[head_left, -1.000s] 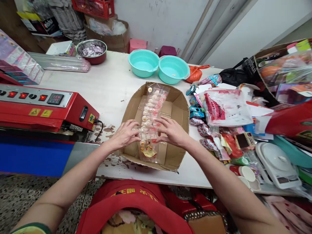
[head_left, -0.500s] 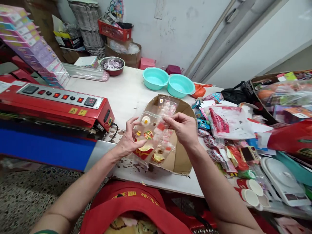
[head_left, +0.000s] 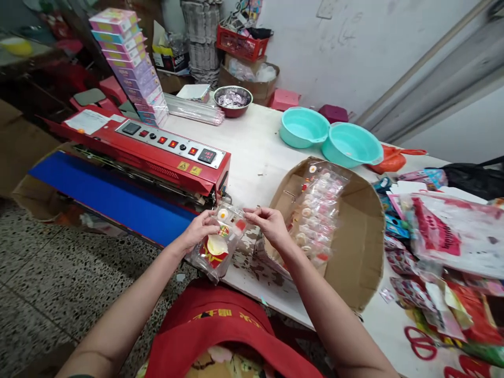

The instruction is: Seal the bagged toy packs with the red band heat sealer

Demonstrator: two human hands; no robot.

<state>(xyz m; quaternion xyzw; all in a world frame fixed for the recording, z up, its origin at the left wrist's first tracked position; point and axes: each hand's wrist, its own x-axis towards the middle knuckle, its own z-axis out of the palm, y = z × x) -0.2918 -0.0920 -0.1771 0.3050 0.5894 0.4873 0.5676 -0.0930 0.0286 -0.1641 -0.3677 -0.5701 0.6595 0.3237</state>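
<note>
A clear plastic bag (head_left: 216, 251) hangs between my hands at the near end of the red machine. Inside it show a fried-egg piece, a round pizza-like piece and a red fries-box piece with a yellow mark. My left hand (head_left: 197, 231) pinches the bag's upper left side. At its upper right corner, my right hand (head_left: 271, 224) grips the edge between thumb and fingers. The red sealing machine (head_left: 165, 157), with lit switches and a blue conveyor belt (head_left: 114, 194), stands left of the bag. To the right, similar filled bags (head_left: 317, 210) stand in a row inside a cardboard box (head_left: 356, 236).
Two turquoise basins (head_left: 352, 144) and a metal bowl (head_left: 233, 100) of small packets sit at the back. A tall stack of boxes (head_left: 134, 73) rises behind the machine. Red scissors (head_left: 421, 342) and mixed packaging (head_left: 437, 226) cover the right side.
My hands have carried the bag leftward from over the cardboard box to the machine's end. The view has turned left, showing more of the blue belt.
</note>
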